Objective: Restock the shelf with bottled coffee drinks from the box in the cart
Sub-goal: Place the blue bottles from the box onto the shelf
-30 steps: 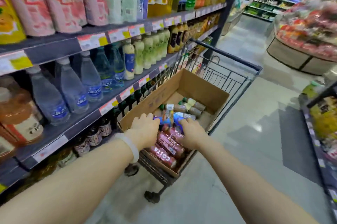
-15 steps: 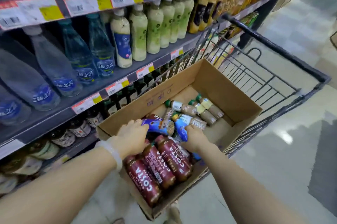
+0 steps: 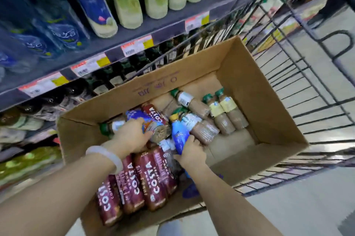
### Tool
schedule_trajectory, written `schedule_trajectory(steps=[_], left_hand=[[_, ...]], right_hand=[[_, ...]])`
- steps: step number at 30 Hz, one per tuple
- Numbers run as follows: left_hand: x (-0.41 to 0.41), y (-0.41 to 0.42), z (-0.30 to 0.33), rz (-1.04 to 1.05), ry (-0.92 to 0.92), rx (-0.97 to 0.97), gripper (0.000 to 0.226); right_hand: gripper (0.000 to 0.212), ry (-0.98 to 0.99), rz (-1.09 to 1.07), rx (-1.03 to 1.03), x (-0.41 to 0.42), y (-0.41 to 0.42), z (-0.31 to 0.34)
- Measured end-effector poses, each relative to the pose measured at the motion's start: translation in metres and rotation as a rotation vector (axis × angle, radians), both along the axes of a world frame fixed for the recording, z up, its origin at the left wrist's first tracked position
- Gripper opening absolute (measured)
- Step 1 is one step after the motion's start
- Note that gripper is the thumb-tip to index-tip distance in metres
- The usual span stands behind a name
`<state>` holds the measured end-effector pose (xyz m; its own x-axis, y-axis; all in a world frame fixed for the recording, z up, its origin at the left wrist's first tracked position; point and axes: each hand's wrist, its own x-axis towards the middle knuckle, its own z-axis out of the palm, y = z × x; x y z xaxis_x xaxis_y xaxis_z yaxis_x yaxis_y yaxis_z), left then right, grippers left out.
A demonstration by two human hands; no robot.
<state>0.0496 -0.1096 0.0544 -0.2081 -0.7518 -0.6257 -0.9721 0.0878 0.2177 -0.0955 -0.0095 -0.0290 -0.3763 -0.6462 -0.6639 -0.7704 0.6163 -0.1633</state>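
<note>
Here, both hands were down in the cardboard box point(image 3: 249, 89) riding in the cart point(image 3: 326, 74). The left hand point(image 3: 132, 135) had its grip curled over a blue-labelled bottle point(image 3: 153, 126) at frame centre; the right hand point(image 3: 192, 152) was wrapped round another blue bottle point(image 3: 178, 135), its long axis running up-frame from the palm. Maroon bottles point(image 3: 151, 180) reading "COSTA" lay side by side toward lower left. The shelf point(image 3: 134, 39) stood at upper left, nearer the left hand.

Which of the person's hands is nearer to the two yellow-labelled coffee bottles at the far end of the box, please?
Right. The right hand grips a blue bottle just short of the yellow-labelled bottles; the left hand is farther off toward the shelf side.
</note>
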Motion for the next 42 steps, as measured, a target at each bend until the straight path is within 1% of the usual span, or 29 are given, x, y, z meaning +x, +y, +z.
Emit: schedule_trajectory(steps=[2,3,7,11,13,15,16,18,19,20,22,23,24,27,29,32,33,35,38,40,42], left_hand=[[-0.004,-0.003,-0.005,0.100,0.001,-0.006,0.048],[-0.004,-0.004,-0.009,0.138,0.000,0.000,0.049],[-0.003,-0.012,-0.020,0.293,0.004,0.048,0.047],[-0.006,-0.024,-0.037,0.478,0.029,0.074,0.048],[-0.010,-0.033,-0.045,0.593,0.045,0.075,0.052],[-0.015,-0.043,-0.054,0.744,0.085,0.124,0.060],[-0.016,-0.048,-0.061,0.820,0.125,0.180,0.064],[-0.016,-0.055,-0.079,0.940,0.259,0.316,0.070],[-0.016,-0.055,-0.086,1.010,0.318,0.400,0.069],[-0.018,-0.052,-0.090,1.077,0.379,0.460,0.060],[-0.021,-0.048,-0.091,1.131,0.432,0.526,0.032],[-0.021,-0.047,-0.091,1.149,0.437,0.540,0.025],[-0.021,-0.045,-0.088,1.177,0.441,0.566,0.023],[-0.014,-0.041,-0.078,1.295,0.588,0.603,0.023],[-0.015,-0.036,-0.073,1.353,0.648,0.618,0.023],[-0.025,-0.021,-0.053,1.389,0.736,0.600,0.019],[-0.029,-0.015,-0.050,1.388,0.760,0.587,0.022],[-0.035,-0.002,-0.040,1.380,0.796,0.522,0.034],[-0.036,0.013,-0.019,1.357,0.868,0.356,0.040],[-0.029,0.021,-0.004,1.308,0.902,0.233,0.053],[-0.014,0.027,0.011,1.246,0.913,0.104,0.060]], right_hand=[[0.083,-0.059,-0.049,0.024,-0.006,-0.003,-0.007],[0.083,-0.092,-0.080,0.035,-0.009,-0.004,-0.009],[0.071,-0.182,-0.156,0.033,-0.018,-0.006,-0.014],[0.070,-0.276,-0.177,0.007,-0.037,-0.011,-0.006],[0.066,-0.323,-0.198,-0.030,-0.048,-0.015,-0.001],[0.059,-0.380,-0.239,-0.087,-0.058,-0.021,0.007],[0.057,-0.418,-0.273,-0.124,-0.063,-0.024,0.011],[0.055,-0.502,-0.357,-0.188,-0.070,-0.030,0.017],[0.053,-0.555,-0.409,-0.218,-0.072,-0.031,0.018],[0.051,-0.625,-0.470,-0.249,-0.074,-0.032,0.019],[0.050,-0.750,-0.573,-0.300,-0.075,-0.033,0.020],[0.050,-0.783,-0.606,-0.312,-0.074,-0.035,0.020],[0.051,-0.800,-0.625,-0.315,-0.073,-0.035,0.018],[0.053,-0.811,-0.644,-0.325,-0.067,-0.038,0.022],[0.054,-0.801,-0.658,-0.336,-0.066,-0.041,0.024],[0.051,-0.831,-0.661,-0.364,-0.060,-0.049,0.034],[0.048,-0.835,-0.657,-0.375,-0.058,-0.053,0.039],[0.038,-0.854,-0.628,-0.401,-0.053,-0.060,0.051],[0.032,-0.896,-0.609,-0.442,-0.046,-0.066,0.072],[0.030,-0.919,-0.610,-0.466,-0.042,-0.065,0.084],[0.030,-0.956,-0.597,-0.475,-0.034,-0.062,0.098]])
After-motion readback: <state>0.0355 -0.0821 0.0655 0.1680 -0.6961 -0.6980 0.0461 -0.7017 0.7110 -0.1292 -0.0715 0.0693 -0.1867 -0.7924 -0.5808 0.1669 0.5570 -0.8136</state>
